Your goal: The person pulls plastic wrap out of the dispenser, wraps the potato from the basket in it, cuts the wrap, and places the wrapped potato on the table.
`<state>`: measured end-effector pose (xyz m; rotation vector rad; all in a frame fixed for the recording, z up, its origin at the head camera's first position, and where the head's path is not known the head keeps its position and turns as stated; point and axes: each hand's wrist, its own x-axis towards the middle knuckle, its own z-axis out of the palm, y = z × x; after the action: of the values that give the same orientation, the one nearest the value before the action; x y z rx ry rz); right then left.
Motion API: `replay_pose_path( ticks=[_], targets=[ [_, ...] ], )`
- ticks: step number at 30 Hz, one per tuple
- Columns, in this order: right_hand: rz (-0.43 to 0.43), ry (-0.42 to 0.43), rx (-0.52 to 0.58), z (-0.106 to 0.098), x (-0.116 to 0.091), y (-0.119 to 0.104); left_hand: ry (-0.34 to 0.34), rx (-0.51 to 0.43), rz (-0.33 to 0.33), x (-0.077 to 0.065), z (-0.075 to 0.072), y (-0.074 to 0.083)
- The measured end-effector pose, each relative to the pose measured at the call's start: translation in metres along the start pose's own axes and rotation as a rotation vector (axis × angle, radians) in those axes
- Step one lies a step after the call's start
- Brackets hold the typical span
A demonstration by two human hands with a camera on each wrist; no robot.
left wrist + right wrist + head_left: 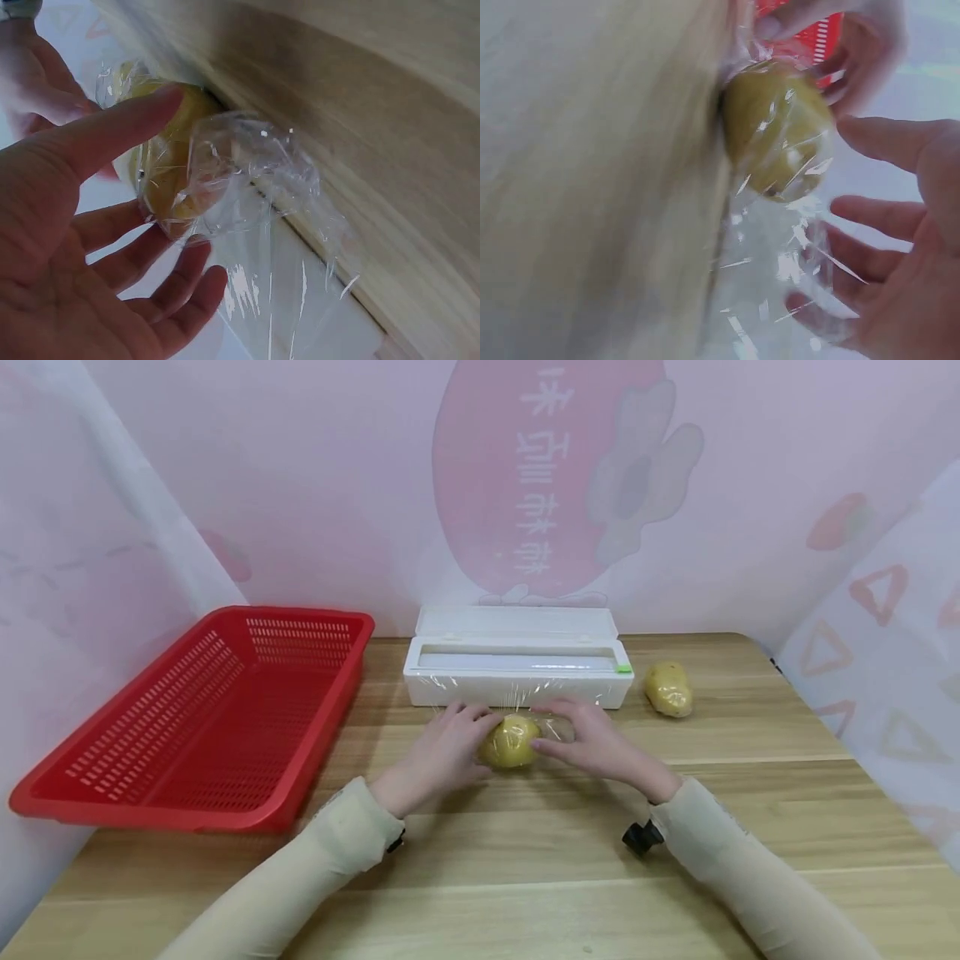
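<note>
A potato wrapped in clear plastic film sits on the table between both hands. My left hand holds its left side, the thumb lying over the potato and the fingers bent at the film below. On the other side, my right hand has its thumb tip right at the potato, the other fingers spread loosely against the loose film. Crumpled film sticks out from the potato's near end and stretches toward the white film box, whose lid stands up.
A second potato, shiny on its surface, lies right of the box. A large red plastic basket stands at the left on the wooden table. Printed wall sheets close off the back and sides.
</note>
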<state>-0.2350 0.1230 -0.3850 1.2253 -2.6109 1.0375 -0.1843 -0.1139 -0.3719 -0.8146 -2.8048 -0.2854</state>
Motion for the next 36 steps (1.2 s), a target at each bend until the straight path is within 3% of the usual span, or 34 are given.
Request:
replay_pose_path(
  ticks=[4, 9, 14, 20, 36],
  targets=[
    [-0.088, 0.088, -0.059, -0.002, 0.000, -0.005, -0.016, -0.040, -0.037, 0.006, 0.003, -0.005],
    [-0.152, 0.043, -0.122, 0.004, 0.005, -0.010, -0.034, -0.096, -0.068, 0.008, 0.005, -0.010],
    [-0.131, -0.012, -0.216, 0.012, 0.013, -0.013, -0.029, -0.108, -0.071, 0.008, 0.007, -0.013],
    [-0.120, -0.006, -0.282, 0.017, 0.020, -0.011, 0.009, -0.107, -0.037, 0.009, 0.007, -0.016],
    [-0.017, -0.081, -0.230, 0.017, 0.026, -0.004, -0.061, -0.104, -0.079, 0.010, 0.008, -0.016]
  ],
)
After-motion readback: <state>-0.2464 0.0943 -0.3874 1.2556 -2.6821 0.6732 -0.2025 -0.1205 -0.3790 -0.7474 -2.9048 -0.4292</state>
